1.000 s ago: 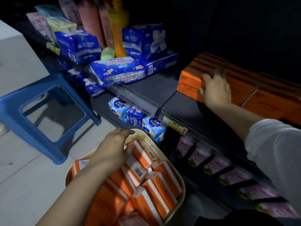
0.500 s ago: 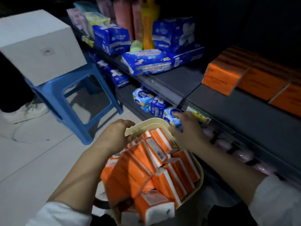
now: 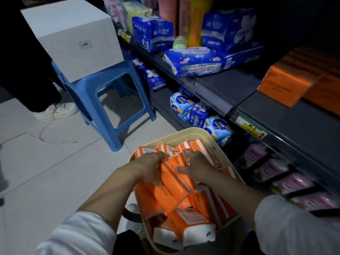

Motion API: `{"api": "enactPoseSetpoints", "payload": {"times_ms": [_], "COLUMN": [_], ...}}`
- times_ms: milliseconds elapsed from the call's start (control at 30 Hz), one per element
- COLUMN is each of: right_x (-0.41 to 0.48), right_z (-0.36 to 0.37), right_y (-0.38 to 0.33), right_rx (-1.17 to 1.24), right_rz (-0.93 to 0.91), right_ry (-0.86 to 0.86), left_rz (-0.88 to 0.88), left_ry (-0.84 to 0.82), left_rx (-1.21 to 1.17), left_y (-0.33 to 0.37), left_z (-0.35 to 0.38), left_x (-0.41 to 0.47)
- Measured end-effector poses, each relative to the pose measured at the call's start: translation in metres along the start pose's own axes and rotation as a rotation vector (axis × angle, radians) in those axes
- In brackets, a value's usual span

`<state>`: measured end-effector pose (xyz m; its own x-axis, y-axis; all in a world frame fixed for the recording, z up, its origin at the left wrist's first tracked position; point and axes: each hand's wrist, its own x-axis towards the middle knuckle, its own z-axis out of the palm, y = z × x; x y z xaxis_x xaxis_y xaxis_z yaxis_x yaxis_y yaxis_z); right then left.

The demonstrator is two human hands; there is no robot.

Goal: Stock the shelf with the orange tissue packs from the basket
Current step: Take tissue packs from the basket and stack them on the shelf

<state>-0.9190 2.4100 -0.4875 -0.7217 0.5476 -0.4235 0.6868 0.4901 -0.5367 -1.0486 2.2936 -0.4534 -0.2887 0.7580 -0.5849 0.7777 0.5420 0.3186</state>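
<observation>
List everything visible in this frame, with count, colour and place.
orange tissue packs: many, orange-white, in the basket
basket: one, cream, beside the shelf
shelved orange packs: at least two, orange, shelf's right
shelf: one, dark grey, right side
blue packs: several, blue, shelf tiers, centre
pink packs: several, pink, lowest tier, right
stool: one, blue, on floor
box: one, white, on stool
left hand: gripping orange tissue packs
right hand: gripping orange tissue packs

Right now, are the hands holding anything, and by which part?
Both grip the top orange tissue pack in the basket near its far end: left hand on its left edge, right hand on its right edge.
</observation>
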Motion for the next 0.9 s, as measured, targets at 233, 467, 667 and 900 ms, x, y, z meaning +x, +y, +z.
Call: {"api": "enactPoseSetpoints", "payload": {"times_ms": [233,467,667,900], "right_x": [0.006,-0.002,-0.027,-0.067], "right_z": [0.002,-0.026,-0.087,-0.117], "right_y": [0.001,0.007,0.008,0.019], "right_rx": [0.051,0.44,0.55,0.586], "right_rz": [0.08,0.039,-0.047,-0.191], "right_ry": [0.001,-0.05,0.155,0.186], "left_rz": [-0.004,0.134,0.266,0.572], "left_ry": [0.024,-0.017,0.181,0.249], "left_rx": [-0.025,-0.121,-0.445,-0.437], "left_y": [0.002,-0.005,0.015,0.071], "left_z": [0.006,-0.01,-0.041,-0.026], "left_x": [0.01,0.003,-0.022,-0.01]}}
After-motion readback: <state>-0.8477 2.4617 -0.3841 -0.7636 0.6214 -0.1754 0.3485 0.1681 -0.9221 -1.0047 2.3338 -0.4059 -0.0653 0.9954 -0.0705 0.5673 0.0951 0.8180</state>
